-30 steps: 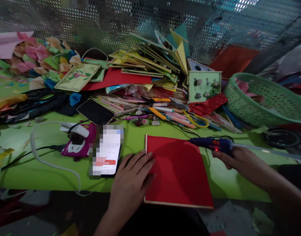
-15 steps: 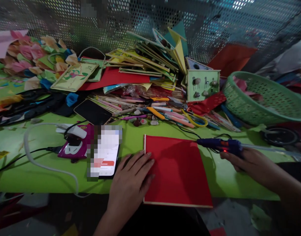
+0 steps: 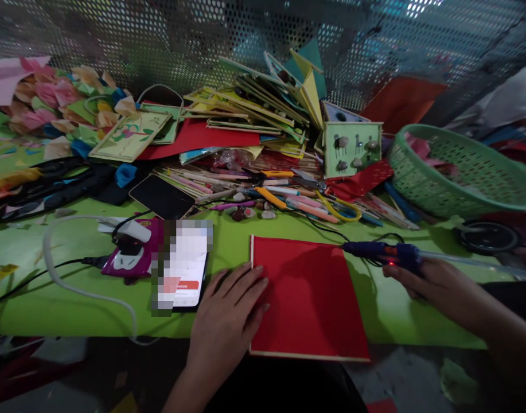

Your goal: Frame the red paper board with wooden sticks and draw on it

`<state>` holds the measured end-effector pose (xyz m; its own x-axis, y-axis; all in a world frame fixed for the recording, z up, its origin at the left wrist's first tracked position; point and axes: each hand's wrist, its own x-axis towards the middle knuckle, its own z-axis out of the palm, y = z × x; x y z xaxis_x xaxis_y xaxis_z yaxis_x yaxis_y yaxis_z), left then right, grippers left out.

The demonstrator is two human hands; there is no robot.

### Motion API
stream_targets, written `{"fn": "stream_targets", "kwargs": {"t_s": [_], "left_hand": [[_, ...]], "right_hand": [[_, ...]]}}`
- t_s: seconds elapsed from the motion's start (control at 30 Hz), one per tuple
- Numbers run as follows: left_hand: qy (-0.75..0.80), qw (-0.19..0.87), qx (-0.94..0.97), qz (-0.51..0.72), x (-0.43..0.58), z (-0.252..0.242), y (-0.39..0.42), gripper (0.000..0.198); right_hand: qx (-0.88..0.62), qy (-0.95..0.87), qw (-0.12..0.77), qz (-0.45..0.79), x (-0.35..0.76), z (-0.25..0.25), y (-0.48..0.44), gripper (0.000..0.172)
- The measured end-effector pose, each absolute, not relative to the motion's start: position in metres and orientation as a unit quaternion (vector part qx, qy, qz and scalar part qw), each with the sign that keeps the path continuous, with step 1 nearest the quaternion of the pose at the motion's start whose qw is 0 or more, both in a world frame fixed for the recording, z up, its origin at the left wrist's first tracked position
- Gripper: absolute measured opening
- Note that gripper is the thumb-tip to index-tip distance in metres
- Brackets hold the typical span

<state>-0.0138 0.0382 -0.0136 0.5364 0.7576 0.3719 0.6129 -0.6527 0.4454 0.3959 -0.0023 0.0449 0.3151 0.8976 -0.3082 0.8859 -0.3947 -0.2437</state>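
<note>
A square sheet of red card (image 3: 310, 304) lies in front of me, with pale thin strips along its left and bottom edges. My left hand (image 3: 230, 304) rests flat over the card's left edge, fingers stretched out and holding nothing. In my right hand (image 3: 426, 278) is a dark blue hot glue gun (image 3: 385, 253) with a red light glowing on it. Its nozzle reaches the card's top right corner; whether it touches there I cannot tell. A clear glue stick (image 3: 469, 259) sticks out of the gun's back.
Left of the card lie a lit phone (image 3: 189, 264) and a purple power strip (image 3: 133, 258) with cables. Behind are pens and sticks (image 3: 288, 198), stacked framed cards (image 3: 249, 109), a framed pebble picture (image 3: 353, 149) and a green basket (image 3: 460, 178). The green table's (image 3: 90, 315) front edge is close.
Almost nothing differs. The whole view has shifted very slightly; both hands, the card and the glue gun keep their places relative to each other.
</note>
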Motion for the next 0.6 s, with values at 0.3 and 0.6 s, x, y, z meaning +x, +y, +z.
{"fn": "stream_targets", "kwargs": {"t_s": [0.3, 0.6], "left_hand": [[0.391, 0.127, 0.871, 0.270, -0.014, -0.011, 0.039, 0.030], [0.387, 0.129, 0.872, 0.272, -0.014, -0.010, 0.038, 0.028]], "right_hand": [[-0.775, -0.600, 0.035, 0.196, 0.357, 0.057, 0.018, 0.077], [-0.754, -0.620, 0.040, 0.214, 0.342, 0.052, 0.031, 0.071]]}}
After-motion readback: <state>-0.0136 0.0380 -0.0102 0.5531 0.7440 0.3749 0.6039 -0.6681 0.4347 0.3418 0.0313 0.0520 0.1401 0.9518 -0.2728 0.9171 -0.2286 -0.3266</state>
